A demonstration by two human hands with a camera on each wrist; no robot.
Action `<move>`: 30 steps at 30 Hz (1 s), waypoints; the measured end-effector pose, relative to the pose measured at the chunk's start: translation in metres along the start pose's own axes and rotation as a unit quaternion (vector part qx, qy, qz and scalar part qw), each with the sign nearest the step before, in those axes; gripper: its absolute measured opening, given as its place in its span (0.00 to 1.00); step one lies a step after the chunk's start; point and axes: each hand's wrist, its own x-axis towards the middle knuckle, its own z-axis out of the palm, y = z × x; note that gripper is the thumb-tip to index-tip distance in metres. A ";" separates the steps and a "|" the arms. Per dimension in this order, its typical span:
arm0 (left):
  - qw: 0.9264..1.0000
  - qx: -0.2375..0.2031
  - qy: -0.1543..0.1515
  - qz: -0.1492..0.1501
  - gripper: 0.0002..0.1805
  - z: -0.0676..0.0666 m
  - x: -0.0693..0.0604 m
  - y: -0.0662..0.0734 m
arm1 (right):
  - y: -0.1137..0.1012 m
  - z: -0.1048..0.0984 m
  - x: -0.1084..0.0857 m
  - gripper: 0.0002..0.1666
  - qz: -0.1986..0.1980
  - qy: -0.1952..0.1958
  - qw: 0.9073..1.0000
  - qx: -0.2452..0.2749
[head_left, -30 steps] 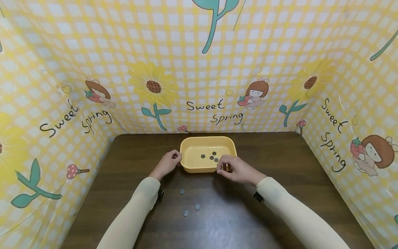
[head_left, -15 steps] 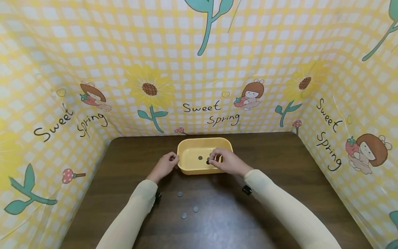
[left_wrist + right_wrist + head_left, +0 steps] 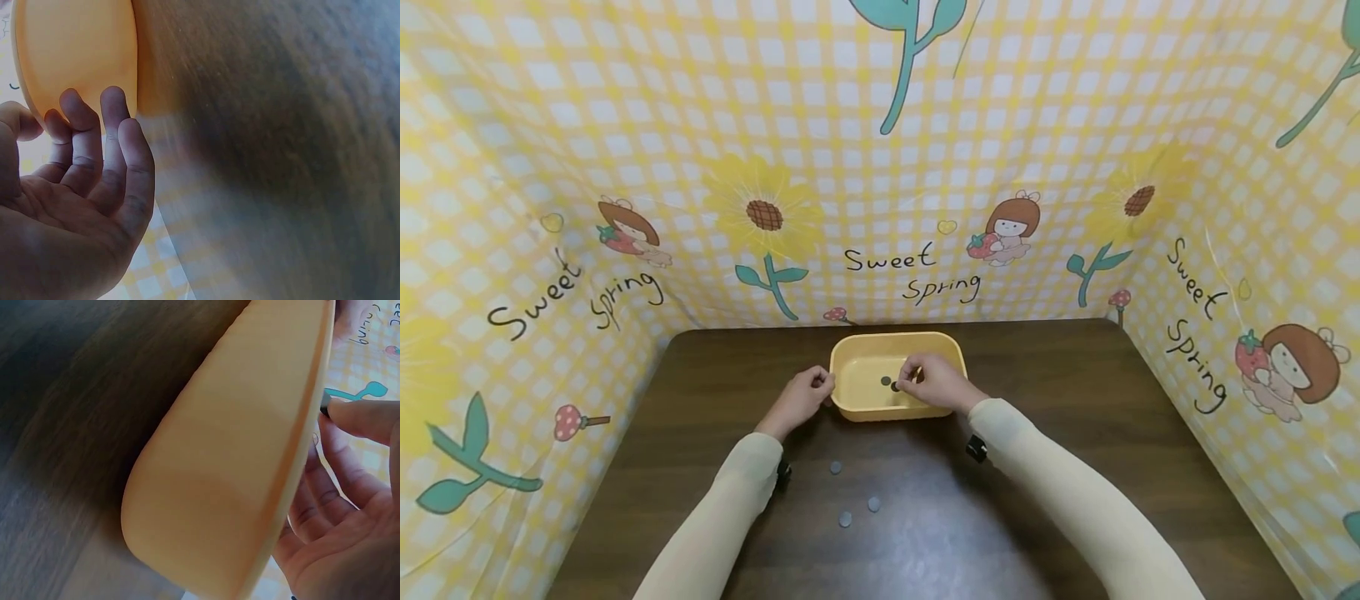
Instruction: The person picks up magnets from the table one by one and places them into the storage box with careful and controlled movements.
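A yellow plastic basin (image 3: 865,414) stands on the table in the head view. At its left end my left hand (image 3: 797,402) pinches the rim; the left wrist view shows thumb and forefinger at that rim (image 3: 135,56), the other fingers loosely bent. My right hand (image 3: 942,382) is over the basin's right half. Between its thumb and forefinger it pinches a small dark disc (image 3: 325,402). Another grey disc (image 3: 886,381) lies on the basin floor, just left of the fingertips. The hand hides the floor to the right.
Three grey discs, one farther back (image 3: 835,467) and two nearer, (image 3: 874,504) lie on the dark wooden table (image 3: 722,533) in front of the basin. Yellow checked cloth (image 3: 880,200) walls the table at the back and both sides.
My right hand has moved left from the basin's front right rim to over its inside, covering discs seen there before. The left hand has stayed at the left rim. The view has shifted slightly.
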 end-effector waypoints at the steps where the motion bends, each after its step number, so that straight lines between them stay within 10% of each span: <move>1: 1.000 0.001 -0.002 0.000 0.16 0.000 0.000 -0.001 | 0.001 0.001 0.001 0.07 0.004 -0.002 1.000 0.001; 30: 1.000 -0.008 -0.002 0.002 0.14 0.000 0.001 0.000 | 0.008 0.019 0.028 0.10 0.108 -0.057 0.990 -0.065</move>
